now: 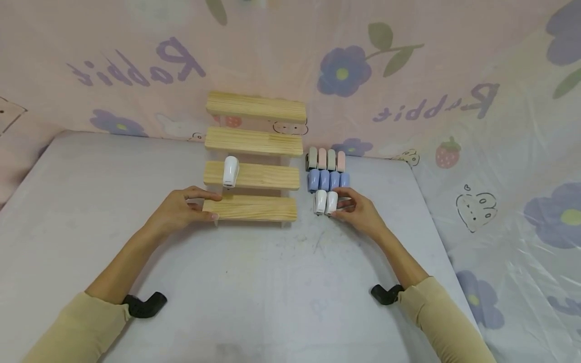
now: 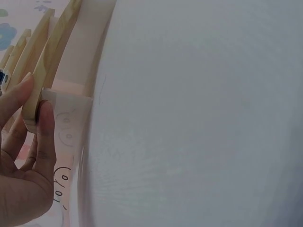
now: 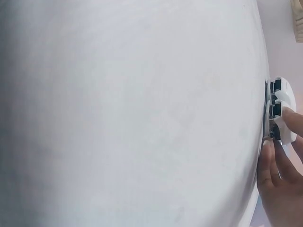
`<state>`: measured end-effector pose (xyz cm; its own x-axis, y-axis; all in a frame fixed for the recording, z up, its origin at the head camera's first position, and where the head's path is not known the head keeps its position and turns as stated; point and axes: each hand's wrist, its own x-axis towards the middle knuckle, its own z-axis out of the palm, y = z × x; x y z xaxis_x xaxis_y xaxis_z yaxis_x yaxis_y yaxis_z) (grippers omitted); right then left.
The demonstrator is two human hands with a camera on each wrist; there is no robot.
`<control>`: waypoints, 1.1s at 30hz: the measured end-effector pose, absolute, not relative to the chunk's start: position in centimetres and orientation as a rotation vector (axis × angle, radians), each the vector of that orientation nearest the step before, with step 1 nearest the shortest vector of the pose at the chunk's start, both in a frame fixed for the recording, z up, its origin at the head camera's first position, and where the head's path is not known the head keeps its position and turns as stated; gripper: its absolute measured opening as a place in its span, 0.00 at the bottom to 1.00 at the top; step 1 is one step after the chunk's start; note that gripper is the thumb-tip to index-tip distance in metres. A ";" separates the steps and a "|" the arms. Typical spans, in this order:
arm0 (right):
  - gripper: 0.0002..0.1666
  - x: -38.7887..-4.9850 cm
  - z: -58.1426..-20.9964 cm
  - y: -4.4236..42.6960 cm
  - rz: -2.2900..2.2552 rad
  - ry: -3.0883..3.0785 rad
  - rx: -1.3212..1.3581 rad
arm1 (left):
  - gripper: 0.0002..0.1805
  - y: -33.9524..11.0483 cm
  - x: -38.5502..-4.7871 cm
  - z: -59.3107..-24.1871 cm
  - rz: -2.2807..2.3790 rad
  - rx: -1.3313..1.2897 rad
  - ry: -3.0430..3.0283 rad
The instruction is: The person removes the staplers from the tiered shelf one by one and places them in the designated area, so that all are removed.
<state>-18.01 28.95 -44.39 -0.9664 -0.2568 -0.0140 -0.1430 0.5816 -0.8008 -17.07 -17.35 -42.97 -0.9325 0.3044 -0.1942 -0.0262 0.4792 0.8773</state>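
Observation:
My left hand (image 1: 178, 210) pinches the left end of the lowest board of a stepped wooden rack (image 1: 254, 207); in the left wrist view, thumb and finger lie on either side of the board's end (image 2: 32, 111). On the board above stands a white mini stapler (image 1: 230, 171). To the right of the rack, my right hand (image 1: 360, 212) pinches another white mini stapler (image 1: 332, 201), which stands on the table. A third white stapler (image 1: 320, 200) stands close at its left. The right wrist view shows thumb and fingers on the held stapler (image 3: 285, 130).
Behind the white staplers is a row of several blue ones (image 1: 324, 180). Farther back stands a row of grey and pink ones (image 1: 322, 159). A patterned curtain (image 1: 272, 45) hangs behind the white table (image 1: 272, 287) and along its sides.

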 end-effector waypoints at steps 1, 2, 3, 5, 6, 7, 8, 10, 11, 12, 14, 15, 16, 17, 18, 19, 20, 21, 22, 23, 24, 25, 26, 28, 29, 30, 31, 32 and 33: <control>0.35 -18.0 -44.3 29.0 -1.336 2.682 -0.345 | 0.29 -17.3 -17.1 -43.0 1.433 0.236 2.408; 0.34 -17.9 -44.2 29.0 -1.335 2.687 -0.343 | 0.29 -17.3 -17.1 -42.9 1.432 0.236 2.409; 0.34 -17.9 -44.1 29.0 -1.335 2.690 -0.345 | 0.29 -17.3 -17.1 -42.9 1.432 0.240 2.409; 0.32 -17.9 -43.8 29.0 -1.341 2.698 -0.341 | 0.29 -17.3 -17.0 -42.8 1.429 0.241 2.411; 0.31 -18.0 -43.7 29.0 -1.350 2.703 -0.339 | 0.29 -17.3 -17.0 -42.8 1.429 0.237 2.409; 0.30 -18.0 -43.7 29.0 -1.356 2.708 -0.341 | 0.30 -17.3 -17.0 -42.8 1.427 0.235 2.408; 0.30 -18.0 -43.6 29.0 -1.362 2.715 -0.338 | 0.30 -17.3 -17.0 -42.8 1.424 0.232 2.409; 0.29 -18.1 -43.4 29.0 -1.367 2.737 -0.343 | 0.30 -17.3 -17.0 -42.8 1.419 0.224 2.412; 0.28 -18.1 -43.3 29.0 -1.372 2.747 -0.351 | 0.30 -17.3 -17.0 -42.8 1.417 0.221 2.413; 0.28 -18.1 -43.1 28.9 -1.385 2.750 -0.360 | 0.30 -17.3 -17.0 -42.8 1.418 0.218 2.412; 0.27 -17.9 -42.5 28.5 -1.392 2.761 -0.387 | 0.30 -17.3 -17.0 -42.8 1.419 0.219 2.415; 0.27 -17.7 -42.0 28.3 -1.400 2.766 -0.406 | 0.30 -17.3 -17.0 -42.8 1.421 0.220 2.416; 0.27 -17.6 -41.5 28.0 -1.410 2.767 -0.421 | 0.30 -17.3 -17.0 -42.8 1.424 0.222 2.415; 0.26 -17.4 -41.0 27.7 -1.424 2.764 -0.436 | 0.29 -17.3 -17.0 -42.9 1.423 0.224 2.418; 0.26 -17.2 -40.5 27.4 -1.433 2.762 -0.449 | 0.29 -17.3 -17.0 -42.9 1.423 0.225 2.420; 0.25 -17.0 -40.0 27.1 -1.439 2.763 -0.461 | 0.29 -17.3 -17.0 -42.9 1.424 0.225 2.421; 0.25 -16.9 -39.6 26.8 -1.446 2.763 -0.475 | 0.29 -17.3 -17.0 -42.9 1.424 0.225 2.421; 0.25 -16.8 -39.4 26.7 -1.462 2.756 -0.485 | 0.29 -17.3 -17.0 -42.9 1.425 0.224 2.421; 0.25 -16.8 -39.2 26.5 -1.478 2.746 -0.495 | 0.29 -17.3 -16.9 -42.8 1.426 0.222 2.420; 0.24 -16.7 -39.0 26.3 -1.494 2.737 -0.509 | 0.29 -17.3 -16.9 -42.8 1.426 0.221 2.420; 0.25 -16.7 -38.8 26.1 -1.510 2.727 -0.522 | 0.29 -17.3 -16.9 -42.8 1.430 0.219 2.416; 0.25 -16.7 -38.8 25.9 -1.526 2.716 -0.536 | 0.29 -17.3 -16.9 -42.8 1.433 0.220 2.413; 0.25 -16.7 -38.7 25.8 -1.544 2.701 -0.550 | 0.29 -17.3 -16.9 -42.7 1.436 0.219 2.409; 0.25 -16.8 -38.8 25.6 -1.568 2.678 -0.567 | 0.29 -17.2 -16.9 -42.7 1.444 0.219 2.401; 0.26 -16.8 -38.8 25.5 -1.578 2.668 -0.573 | 0.29 -17.2 -16.9 -42.7 1.442 0.222 2.401; 0.26 -16.9 -38.9 25.4 -1.587 2.659 -0.577 | 0.29 -17.2 -16.9 -42.7 1.439 0.223 2.403; 0.26 -17.0 -39.1 25.4 -1.599 2.647 -0.578 | 0.29 -17.3 -16.9 -42.7 1.433 0.226 2.407; 0.26 -17.2 -39.3 25.4 -1.609 2.638 -0.579 | 0.29 -17.3 -16.9 -42.8 1.430 0.228 2.407; 0.27 -17.3 -39.5 25.3 -1.619 2.631 -0.581 | 0.29 -17.3 -16.9 -42.8 1.428 0.230 2.410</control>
<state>-17.34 25.34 -39.54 -0.9317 -0.3083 0.1918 -0.3101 0.4009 -0.8620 -16.89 -17.27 -42.77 -0.9327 0.3017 -0.1977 -0.0285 0.4847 0.8742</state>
